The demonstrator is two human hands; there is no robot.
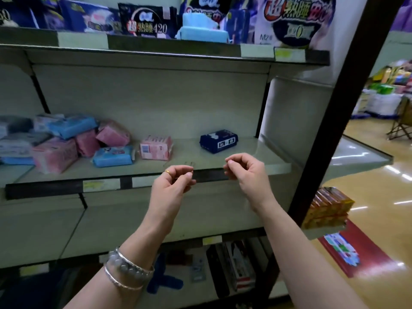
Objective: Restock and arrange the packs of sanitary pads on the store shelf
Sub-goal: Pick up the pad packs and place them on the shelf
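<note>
On the middle shelf (245, 161) a dark blue pack (218, 141) lies alone, right of centre. A pink pack (156, 147) stands a little to its left. Further left sits a jumble of pink and light blue packs (73, 141). My left hand (172, 186) and my right hand (243, 172) hover in front of the shelf's front edge, apart from every pack. Both have loosely curled fingers and hold nothing.
The upper shelf (156, 45) carries large dark and purple packs and a light blue pack (202, 30). A lower shelf holds dark packs (231, 266). A black upright post (338, 112) bounds the right side. Orange boxes (327, 208) sit on an end shelf.
</note>
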